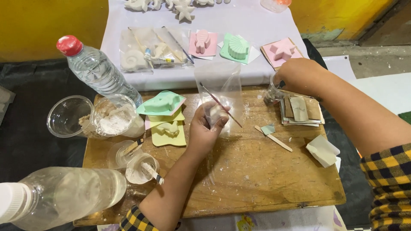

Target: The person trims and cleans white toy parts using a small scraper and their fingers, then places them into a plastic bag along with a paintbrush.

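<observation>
1. Wooden board (265, 179), dusted with white powder, serves as the work surface; a white sheet (252, 25) lies beyond it against a yellow wall.
2. Left hand (205, 128): fingers closed around a small white cast figure (215, 112), held inside a clear plastic bag (222, 83) together with a thin brush (220, 105). The figure sits at the middle of the board, just right of the green mould (162, 104).
3. Right hand (297, 75): fingers curled about a small clear cup (272, 95) at the far right edge of the board, beside a stack of sandpaper pieces (302, 111). How firmly it grips cannot be told.
4. Step in hand, as judged: bagging a finished cast with its brush while the right hand fetches a further item.
5. Next move calls for: keeping the bag mouth open, supporting the brittle cast from below, and bringing the right hand across without knocking the wooden stick (274, 137).
6. Nearby: a cup of white powder (114, 119), two water bottles (98, 70), pink moulds (282, 51).
</observation>
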